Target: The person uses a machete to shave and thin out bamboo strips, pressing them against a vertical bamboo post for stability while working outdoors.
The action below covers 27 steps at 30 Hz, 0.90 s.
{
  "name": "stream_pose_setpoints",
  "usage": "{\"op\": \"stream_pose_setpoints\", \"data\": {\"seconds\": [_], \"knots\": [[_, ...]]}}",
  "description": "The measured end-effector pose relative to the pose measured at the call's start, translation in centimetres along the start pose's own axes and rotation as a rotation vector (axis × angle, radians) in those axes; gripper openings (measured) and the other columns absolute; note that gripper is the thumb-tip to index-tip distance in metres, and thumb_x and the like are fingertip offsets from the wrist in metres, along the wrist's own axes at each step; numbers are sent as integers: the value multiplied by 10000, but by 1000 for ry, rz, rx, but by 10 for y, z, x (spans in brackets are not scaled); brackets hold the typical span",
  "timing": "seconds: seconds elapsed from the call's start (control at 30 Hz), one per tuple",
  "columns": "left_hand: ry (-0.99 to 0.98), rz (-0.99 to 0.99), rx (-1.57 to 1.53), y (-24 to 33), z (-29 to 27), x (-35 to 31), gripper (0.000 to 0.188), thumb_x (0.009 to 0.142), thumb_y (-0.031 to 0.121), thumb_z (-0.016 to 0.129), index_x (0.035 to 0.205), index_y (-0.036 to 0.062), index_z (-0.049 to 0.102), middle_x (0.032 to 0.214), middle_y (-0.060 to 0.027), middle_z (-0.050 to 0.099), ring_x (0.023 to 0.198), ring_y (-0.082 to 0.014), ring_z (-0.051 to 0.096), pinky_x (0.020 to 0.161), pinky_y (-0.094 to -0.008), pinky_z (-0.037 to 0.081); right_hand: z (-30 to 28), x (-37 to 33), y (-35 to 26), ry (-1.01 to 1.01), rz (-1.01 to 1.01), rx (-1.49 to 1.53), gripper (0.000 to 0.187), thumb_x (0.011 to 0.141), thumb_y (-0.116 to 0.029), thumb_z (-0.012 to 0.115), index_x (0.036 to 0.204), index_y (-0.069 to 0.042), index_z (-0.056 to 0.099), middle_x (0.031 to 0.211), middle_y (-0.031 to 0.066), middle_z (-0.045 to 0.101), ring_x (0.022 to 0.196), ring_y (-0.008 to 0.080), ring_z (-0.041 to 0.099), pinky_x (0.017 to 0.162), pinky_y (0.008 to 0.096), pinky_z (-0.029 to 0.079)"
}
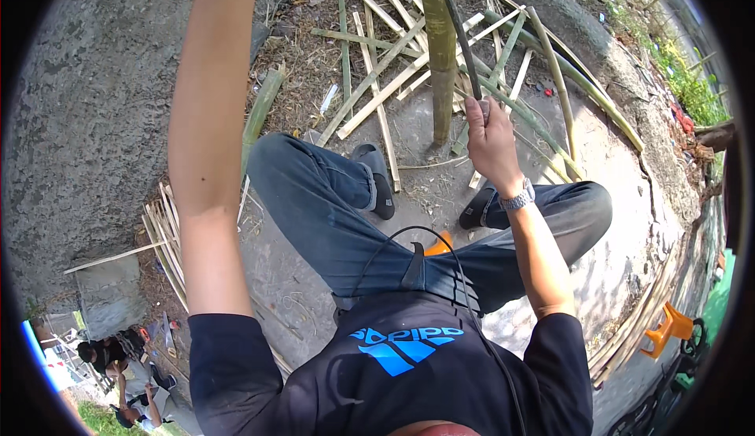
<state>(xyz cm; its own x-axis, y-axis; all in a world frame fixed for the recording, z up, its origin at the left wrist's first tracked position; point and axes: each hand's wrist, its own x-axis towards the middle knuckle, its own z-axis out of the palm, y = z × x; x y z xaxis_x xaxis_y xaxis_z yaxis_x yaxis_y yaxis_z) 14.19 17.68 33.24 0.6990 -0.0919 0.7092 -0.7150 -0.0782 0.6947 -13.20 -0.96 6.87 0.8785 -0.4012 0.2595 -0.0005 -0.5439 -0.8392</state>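
Note:
My right hand (494,139), with a metal watch on its wrist, is closed around the handle of a long dark-bladed knife (460,31). The blade points up and away, and its far end reaches the upper part of a thick green bamboo pole (443,82). That pole stands upright on the ground in front of my feet and runs out past the top edge. My left forearm (211,106) stretches forward and leaves the picture at the top, so my left hand is out of sight.
Split bamboo strips (377,74) lie crossed around the pole. More strips are heaped at the left (163,231) and right (645,318). An orange plastic stool (668,330) is at far right. Two people (130,381) sit at lower left. A rough concrete slab (86,121) covers the left.

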Motion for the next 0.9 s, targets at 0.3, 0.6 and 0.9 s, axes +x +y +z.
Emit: {"op": "stream_pose_setpoints", "data": {"seconds": [0.3,0.6,0.9], "knots": [[-8,-214,-591,-17,29,-7,744,1053,612,376,1405,-31,500,1243,-201,647,1154,-297,623,1006,-440,483,-34,13,-8,-250,156,105,496,1062,-466,560,914,7,562,647,70,508,588,190,488,590,366,439],[-908,-318,-1035,-18,56,12,851,977,735,376,1087,-54,677,822,-175,691,756,-340,690,795,-462,552,-74,-5,-18,-432,420,387,387,1073,-415,576,856,-103,502,637,-45,463,512,45,408,452,245,348],[-206,-514,-844,5,92,-9,660,960,707,417,695,107,494,601,-59,459,538,-241,518,572,-395,448,-33,-32,-43,-240,365,399,435,1071,-408,578,829,-50,526,637,-18,495,542,83,453,500,295,391]]}}
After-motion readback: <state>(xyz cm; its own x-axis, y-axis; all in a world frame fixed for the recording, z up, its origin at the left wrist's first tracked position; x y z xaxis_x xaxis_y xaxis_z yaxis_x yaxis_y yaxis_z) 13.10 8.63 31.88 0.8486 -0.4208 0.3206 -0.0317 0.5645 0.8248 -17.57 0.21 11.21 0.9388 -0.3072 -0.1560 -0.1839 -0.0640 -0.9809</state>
